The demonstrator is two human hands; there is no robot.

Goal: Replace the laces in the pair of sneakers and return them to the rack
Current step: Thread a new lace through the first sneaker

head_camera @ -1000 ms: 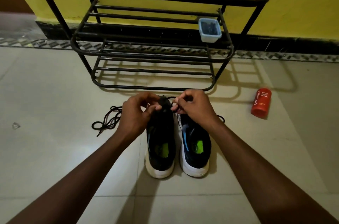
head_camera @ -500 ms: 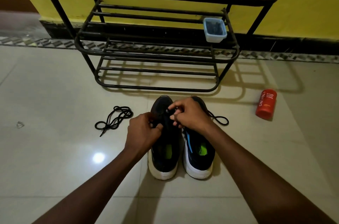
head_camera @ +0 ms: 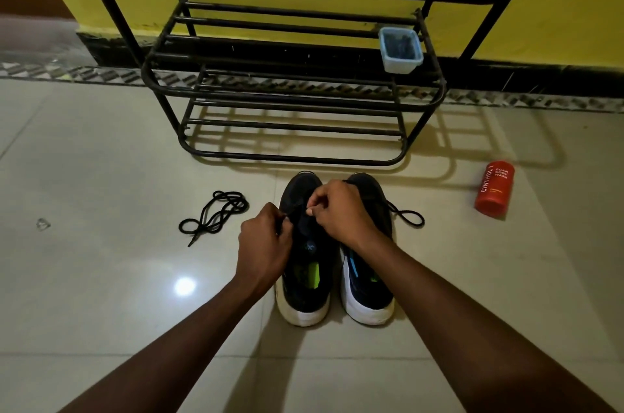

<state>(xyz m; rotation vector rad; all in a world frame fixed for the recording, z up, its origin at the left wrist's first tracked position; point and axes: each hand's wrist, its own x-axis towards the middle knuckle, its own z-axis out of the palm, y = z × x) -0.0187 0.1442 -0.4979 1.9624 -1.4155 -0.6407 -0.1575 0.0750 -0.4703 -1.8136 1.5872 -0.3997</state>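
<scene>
Two dark sneakers with white soles stand side by side on the floor, toes toward the rack: the left sneaker (head_camera: 305,281) and the right sneaker (head_camera: 366,287). My left hand (head_camera: 263,245) pinches a black lace at the left sneaker's left side. My right hand (head_camera: 341,210) pinches the lace over that sneaker's tongue, near the toe. A loop of black lace (head_camera: 407,215) trails from the right sneaker onto the floor. A loose black lace (head_camera: 216,213) lies coiled on the tiles left of the shoes. The black metal shoe rack (head_camera: 293,98) stands just behind.
A small blue-rimmed plastic container (head_camera: 400,49) sits on the rack's middle shelf at the right. A red body-wash bottle (head_camera: 494,189) lies on the floor to the right. A small clear scrap (head_camera: 43,224) lies far left. Yellow wall behind the rack.
Both hands have drawn back from the sneaker's toe toward its middle, the left hand dropping lower along the left side. The toes of both shoes have come into view.
</scene>
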